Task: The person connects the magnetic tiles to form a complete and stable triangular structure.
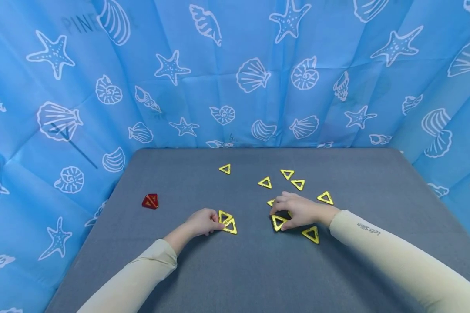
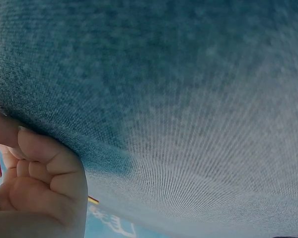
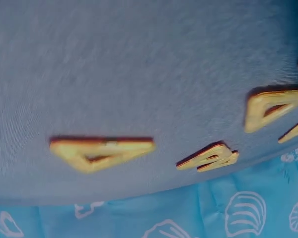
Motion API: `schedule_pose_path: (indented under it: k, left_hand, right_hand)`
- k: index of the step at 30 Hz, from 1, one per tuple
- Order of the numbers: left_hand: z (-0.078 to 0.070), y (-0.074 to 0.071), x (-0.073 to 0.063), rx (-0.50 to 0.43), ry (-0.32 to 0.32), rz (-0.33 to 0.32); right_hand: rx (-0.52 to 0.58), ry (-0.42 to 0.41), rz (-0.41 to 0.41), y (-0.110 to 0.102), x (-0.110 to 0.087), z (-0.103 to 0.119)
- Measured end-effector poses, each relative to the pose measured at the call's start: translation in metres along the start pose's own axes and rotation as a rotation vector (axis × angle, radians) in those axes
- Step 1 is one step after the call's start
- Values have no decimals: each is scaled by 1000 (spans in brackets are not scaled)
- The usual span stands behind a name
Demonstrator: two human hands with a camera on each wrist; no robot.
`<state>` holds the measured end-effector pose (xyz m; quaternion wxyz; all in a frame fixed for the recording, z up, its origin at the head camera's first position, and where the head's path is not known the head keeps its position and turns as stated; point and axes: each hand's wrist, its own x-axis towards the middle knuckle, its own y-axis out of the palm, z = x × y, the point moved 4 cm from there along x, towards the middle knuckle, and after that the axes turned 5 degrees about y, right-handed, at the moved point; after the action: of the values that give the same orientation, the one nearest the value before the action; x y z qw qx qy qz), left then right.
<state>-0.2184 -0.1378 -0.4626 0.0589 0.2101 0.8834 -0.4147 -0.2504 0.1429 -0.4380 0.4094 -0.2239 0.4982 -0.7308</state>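
My left hand [image 1: 201, 221] pinches the near edge of a yellow triangular tile [image 1: 235, 227] with an open centre. Against that tile lies a second yellow triangular tile [image 1: 220, 217], edges side by side. To the right, my right hand [image 1: 299, 209] grips another yellow triangular tile [image 1: 274, 223] between thumb and fingers, low over the table. Behind its fingers a yellow tile [image 1: 270, 202] is partly hidden, and one more peeks out under the palm. The left wrist view shows the left hand [image 2: 39, 183] with curled fingers; the right hand is outside its own wrist view.
Several loose yellow triangles lie beyond and beside the right hand, including one [image 1: 316, 234] near the wrist and one [image 1: 327, 202] farther back. A red tile pair [image 1: 150, 201] sits at left on the grey table [image 1: 188, 269]. A blue shell-patterned curtain [image 1: 203, 74] hangs around the table.
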Motion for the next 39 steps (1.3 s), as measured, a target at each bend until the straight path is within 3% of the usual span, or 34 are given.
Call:
schedule_pose_path:
  k: [9,12,25,33,39]
  left_hand:
    - [-1,0,0,-10,-18,-3]
    - [-1,-1,-1,-10,-18,-9]
    - [-3,1,-1,-21,-14,-49]
    - [-2,0,4,-25,-50,-72]
    - [-1,0,7,-28,-64,-73]
  right_hand:
    - [366,186,-3,-12,11,11]
    - [438,205,-16,-14,20,16]
    - [709,308,-73,-3,42,24]
    - [767,387,-152,6,52,26]
    - [874,497,-174,14,55,27]
